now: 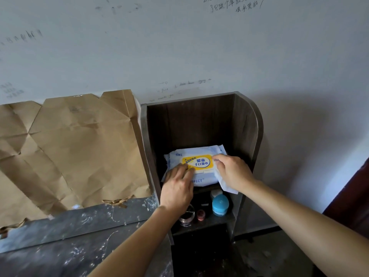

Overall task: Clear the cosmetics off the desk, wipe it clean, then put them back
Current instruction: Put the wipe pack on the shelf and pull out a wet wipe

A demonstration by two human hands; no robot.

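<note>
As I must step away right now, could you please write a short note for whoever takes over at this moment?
Left hand: flat, pressing down the pack of wipes on the upper level of the shelf unit.
Right hand: pinching a wipe beside the pack's lid.
Blue jar, red jar and glass jar stand on the lower level.
Done: the visible desk holds no jars.
Left: wipe the speckled desk, then return the jars.

head view | worn, facing forward-down | near shelf unit (247, 126) | wall (179, 47) behind
</note>
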